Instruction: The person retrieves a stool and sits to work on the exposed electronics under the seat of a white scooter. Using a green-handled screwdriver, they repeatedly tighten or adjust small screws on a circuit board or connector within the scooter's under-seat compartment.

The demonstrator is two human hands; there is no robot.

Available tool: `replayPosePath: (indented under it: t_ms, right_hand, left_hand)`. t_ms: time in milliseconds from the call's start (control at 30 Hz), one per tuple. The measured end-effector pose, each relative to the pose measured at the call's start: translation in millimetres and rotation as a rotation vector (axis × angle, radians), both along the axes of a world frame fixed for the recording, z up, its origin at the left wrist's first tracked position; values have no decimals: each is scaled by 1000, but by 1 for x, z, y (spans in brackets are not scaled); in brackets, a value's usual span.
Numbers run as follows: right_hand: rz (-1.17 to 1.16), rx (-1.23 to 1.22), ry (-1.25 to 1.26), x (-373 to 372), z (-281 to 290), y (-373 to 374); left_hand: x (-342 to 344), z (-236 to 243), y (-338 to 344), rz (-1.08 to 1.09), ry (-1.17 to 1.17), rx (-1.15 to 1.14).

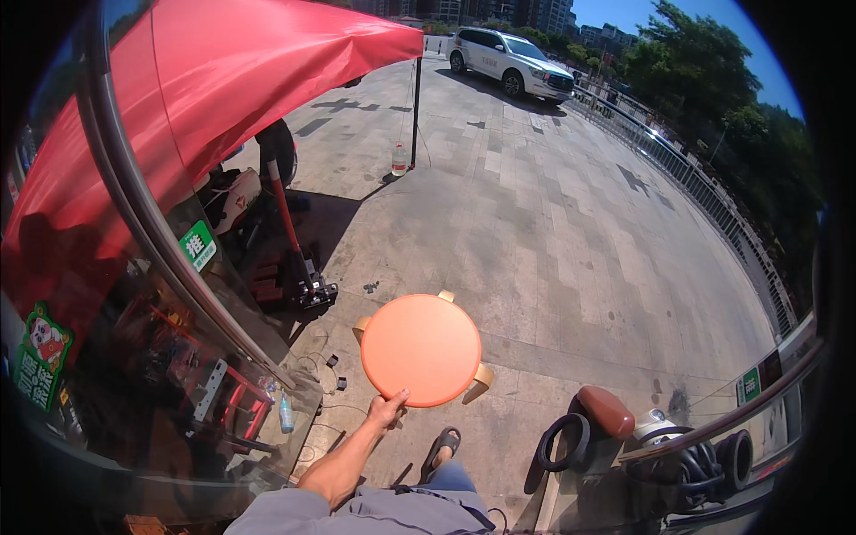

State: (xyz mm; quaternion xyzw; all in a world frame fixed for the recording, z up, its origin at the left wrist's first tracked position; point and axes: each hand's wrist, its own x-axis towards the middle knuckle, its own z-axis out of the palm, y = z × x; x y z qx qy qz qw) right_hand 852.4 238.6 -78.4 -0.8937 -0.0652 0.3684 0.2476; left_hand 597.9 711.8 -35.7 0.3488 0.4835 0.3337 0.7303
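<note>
At the far left, a green sticker (45, 357) with a cartoon figure and pale characters sits on a glass pane, under a red canopy (267, 62). The curved metal door frame (159, 242) marks the near edge there; just beside it is a green label (198, 245) with white characters. Further right stands a red handle (283, 209), and below it, near the clutter by the doorway, a bluish bottle (286, 416) whose fill is too small to tell. The left grip (386, 411) is clasped on the near rim of an orange round stool (421, 350), thumb on top; whether the stool's legs touch the ground cannot be told. The right grip is out of sight, so its state cannot be told. Beyond the stool, a clear bottle (398, 160) with a red label stands by the canopy post (416, 107), its contents unclear. Broad paving (580, 267) runs ahead and rightward, toward a white car (510, 64) with dark lettering on its side. Nearer, a black ring (563, 443) and a brown seat (606, 411) narrow the way. A railing (704, 169) bounds the far right, and another green label (751, 385) marks the right-hand pane
</note>
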Motion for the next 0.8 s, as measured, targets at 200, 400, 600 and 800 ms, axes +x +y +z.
replayPosePath:
  t_ms: [200,400,600,800]
  right_hand:
    - [173,10,-115,181,-70,291]
    - [56,664,-287,421,8,689]
    - [267,712,-323,446,9,961]
    - [377,241,14,380,-58,1042]
  left_hand:
    - [85,-85,287,197,-6,67]
    - [115,-74,493,366,67,37]
    - [145,-131,772,477,178,21]
    - [160,-205,994,560,187,-43]
